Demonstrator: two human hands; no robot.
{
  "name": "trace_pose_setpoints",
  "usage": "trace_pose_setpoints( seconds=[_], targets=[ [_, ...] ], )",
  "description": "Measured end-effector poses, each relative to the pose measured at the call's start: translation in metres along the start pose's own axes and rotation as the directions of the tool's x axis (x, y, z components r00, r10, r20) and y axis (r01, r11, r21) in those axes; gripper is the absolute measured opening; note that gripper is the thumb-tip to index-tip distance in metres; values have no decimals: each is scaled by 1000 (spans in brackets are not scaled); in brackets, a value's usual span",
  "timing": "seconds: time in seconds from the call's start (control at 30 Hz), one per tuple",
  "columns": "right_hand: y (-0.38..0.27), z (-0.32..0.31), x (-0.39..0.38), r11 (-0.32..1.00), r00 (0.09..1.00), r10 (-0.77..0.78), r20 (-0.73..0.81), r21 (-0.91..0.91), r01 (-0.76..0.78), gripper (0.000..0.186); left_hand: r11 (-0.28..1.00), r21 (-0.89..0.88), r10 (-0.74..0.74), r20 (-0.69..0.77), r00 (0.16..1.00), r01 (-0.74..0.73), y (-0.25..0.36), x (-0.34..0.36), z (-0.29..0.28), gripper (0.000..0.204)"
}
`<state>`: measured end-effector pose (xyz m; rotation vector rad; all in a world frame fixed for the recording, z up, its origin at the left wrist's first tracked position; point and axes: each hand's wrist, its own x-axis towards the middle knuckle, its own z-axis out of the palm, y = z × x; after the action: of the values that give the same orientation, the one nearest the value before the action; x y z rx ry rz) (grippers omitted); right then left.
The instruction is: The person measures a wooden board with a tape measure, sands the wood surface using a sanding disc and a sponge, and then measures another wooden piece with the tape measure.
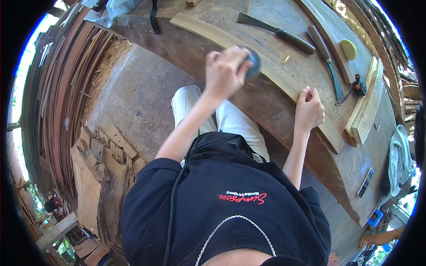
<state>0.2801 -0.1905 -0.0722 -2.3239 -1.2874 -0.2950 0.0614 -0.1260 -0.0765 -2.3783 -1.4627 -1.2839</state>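
Right hand (309, 110) fisted, fingers curled tight, pressing down on curved wood strip (266, 71) near its lower end, on workbench (284, 26). Left hand (226, 71) further up strip, fingers clamped round dark round sanding pad (254, 63), pad pokes out at fingertips, touching strip. Beyond: two dark-handled blades (284, 33), yellow-green disc (349, 49), small orange-black tape measure (359, 85) w/ no readable label.

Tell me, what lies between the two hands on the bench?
In the head view, only the bare curved wooden strip runs between the left hand and the right hand.
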Motion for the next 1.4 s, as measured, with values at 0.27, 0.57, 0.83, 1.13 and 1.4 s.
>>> trace_pose_setpoints(
  seconds=[0.27,0.57,0.83,1.13,1.4],
  targets=[
    [-4,0,-1,1000,1000,0,-2,18,0,29,968,199,-112,-202,973,153,-109,43,-6,23],
    [-1,-2,0,1000,1000,4,23,22,-5,29,999,-48,2,12,1000,-2,15,7,10,21],
    [-1,1,2,999,1000,12,6,30,-12,29,930,283,-173,-230,958,236,-90,42,-3,25],
    [1,0,-1,999,1000,16,-13,29,-15,30,996,87,4,-33,999,-1,-17,11,0,25],
    [-4,0,-3,999,999,33,-9,35,-33,31,958,181,-188,-180,966,221,-72,38,9,23]
  ],
)
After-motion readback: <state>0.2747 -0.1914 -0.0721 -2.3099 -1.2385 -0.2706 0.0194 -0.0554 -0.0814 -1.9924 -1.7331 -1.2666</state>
